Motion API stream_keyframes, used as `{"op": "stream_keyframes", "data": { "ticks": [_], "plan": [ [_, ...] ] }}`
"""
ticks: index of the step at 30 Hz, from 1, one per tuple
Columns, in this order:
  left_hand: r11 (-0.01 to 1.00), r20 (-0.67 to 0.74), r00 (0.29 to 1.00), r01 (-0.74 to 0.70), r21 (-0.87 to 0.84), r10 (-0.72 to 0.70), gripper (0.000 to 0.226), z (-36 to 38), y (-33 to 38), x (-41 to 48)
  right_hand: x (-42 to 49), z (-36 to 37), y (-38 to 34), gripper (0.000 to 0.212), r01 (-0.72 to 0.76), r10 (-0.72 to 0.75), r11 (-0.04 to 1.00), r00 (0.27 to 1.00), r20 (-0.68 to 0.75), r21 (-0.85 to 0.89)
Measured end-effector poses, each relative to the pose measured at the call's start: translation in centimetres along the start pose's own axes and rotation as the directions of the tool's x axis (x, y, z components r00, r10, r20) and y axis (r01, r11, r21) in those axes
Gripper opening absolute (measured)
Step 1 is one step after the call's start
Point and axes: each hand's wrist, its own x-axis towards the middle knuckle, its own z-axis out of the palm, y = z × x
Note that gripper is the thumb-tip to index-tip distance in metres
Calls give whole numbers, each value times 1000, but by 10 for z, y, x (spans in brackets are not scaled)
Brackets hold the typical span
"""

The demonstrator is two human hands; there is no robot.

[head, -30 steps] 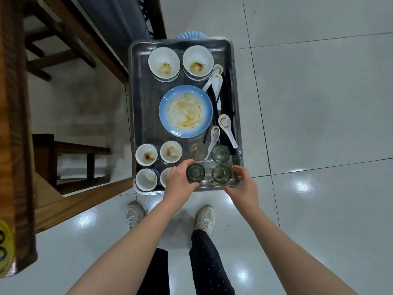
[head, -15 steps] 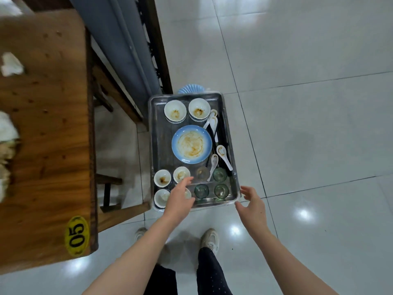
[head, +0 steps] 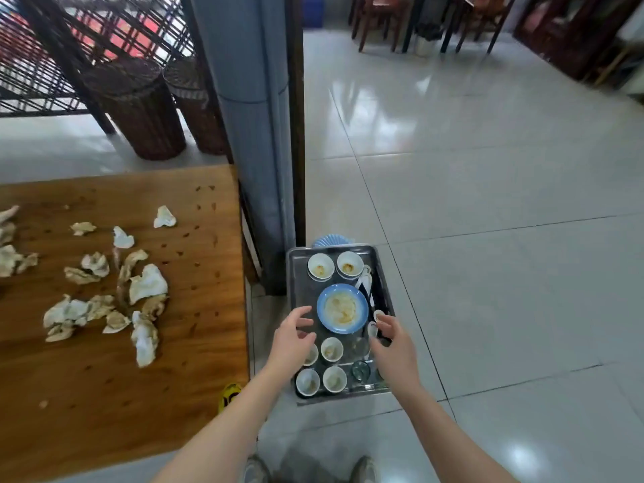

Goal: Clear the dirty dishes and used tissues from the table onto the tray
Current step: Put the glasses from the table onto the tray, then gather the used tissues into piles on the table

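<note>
Tissues (head: 104, 301) lie crumpled across the table (head: 195, 360); dishes (head: 343, 308) fill the tray (head: 296, 273) beside it. Over the tray the left hand (head: 291, 343) and right hand (head: 393, 346) hover apart, both empty. Paper heaped on such crowded dishes could slide to the floor (head: 488, 273).

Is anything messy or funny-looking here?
Yes. Crumpled used tissues lie scattered all over the wooden table, with little brown specks around them. That looks odd because the dirty dishes already sit neatly on the tray, while the tissues are not yet cleared.
</note>
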Motion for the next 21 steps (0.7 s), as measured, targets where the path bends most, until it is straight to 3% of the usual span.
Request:
{"op": "stream_keyframes", "data": {
  "ticks": [11,21],
  "plan": [
    [989,-118,987,-91,118,105,43,-172,0,-7,-26,81,-105,34,80,-80,995,997,4,-51],
    [999,-273,961,48,-19,-52,34,-275,-47,-39,-46,174,-159,39,235,-199,962,953,230,-142]
  ]
}}
